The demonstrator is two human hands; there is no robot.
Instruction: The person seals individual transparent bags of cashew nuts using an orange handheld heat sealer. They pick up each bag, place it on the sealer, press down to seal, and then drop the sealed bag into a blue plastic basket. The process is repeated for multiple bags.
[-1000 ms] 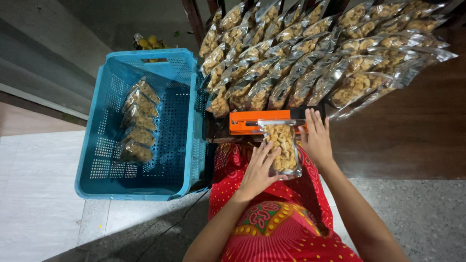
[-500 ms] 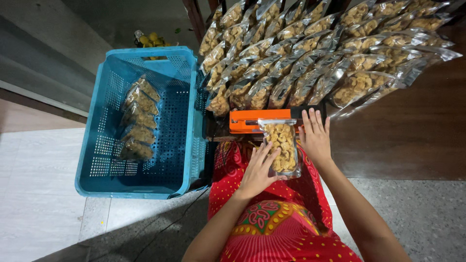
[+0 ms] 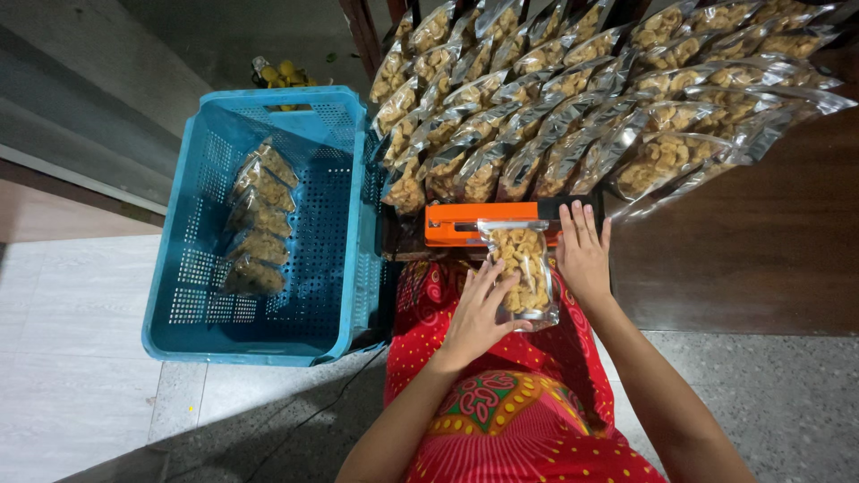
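Observation:
A clear pouch of yellow-brown snacks (image 3: pixel 523 268) lies on my lap, its top edge tucked into an orange heat sealer (image 3: pixel 452 224). My left hand (image 3: pixel 479 313) rests flat against the pouch's left side, fingers spread. On the right end of the sealer's bar my right hand (image 3: pixel 583 250) presses down, palm flat, touching the pouch's right edge. Rows of filled silver-backed pouches (image 3: pixel 573 98) are stacked overlapping behind the sealer on a dark wooden table (image 3: pixel 743 259).
A blue perforated plastic crate (image 3: pixel 206 304) stands on the floor at my left with several filled pouches (image 3: pixel 255 224) stacked inside. A black cord (image 3: pixel 304 416) trails over the speckled floor. Yellow items (image 3: pixel 282 73) lie beyond the crate.
Both hands stay at the pouch and the sealer. The pouch has barely shifted.

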